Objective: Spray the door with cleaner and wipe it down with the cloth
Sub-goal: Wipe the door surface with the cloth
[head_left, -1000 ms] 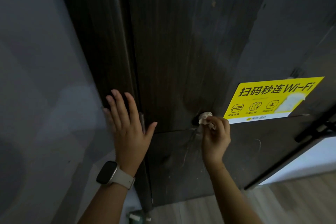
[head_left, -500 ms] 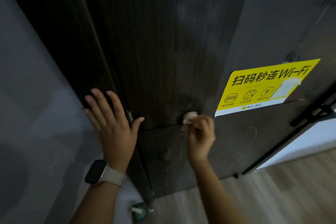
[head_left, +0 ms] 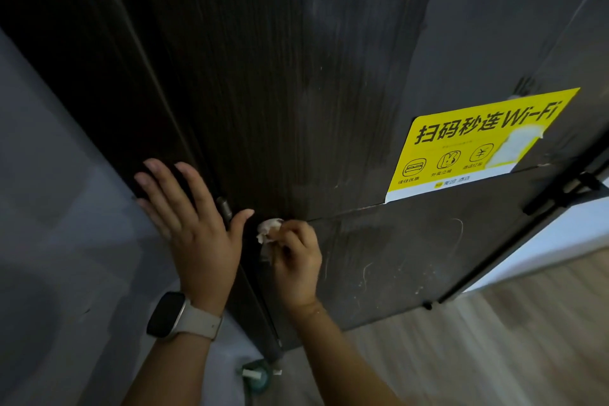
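A dark wood-grain door (head_left: pixel 296 92) fills the upper middle, with a darker kick panel (head_left: pixel 412 257) along its bottom. My right hand (head_left: pixel 296 260) pinches a small crumpled white cloth (head_left: pixel 268 229) and presses it on the door at the seam above the kick panel, near the hinge edge. My left hand (head_left: pixel 194 224) lies flat with fingers spread on the door frame, thumb reaching onto the door by a hinge (head_left: pixel 225 208). A green spray bottle (head_left: pixel 255 377) stands on the floor below the door's corner, partly hidden between my forearms.
A yellow Wi-Fi sticker (head_left: pixel 474 148) is stuck on the door at the right. A grey wall (head_left: pixel 66 208) runs along the left. Pale wood floor (head_left: pixel 494 339) lies at lower right. A black bar (head_left: pixel 560 191) crosses the far right edge.
My right hand has slid the cloth leftward along the seam toward the hinge edge, close to my left thumb. The left hand stays flat on the frame. The view shifted slightly.
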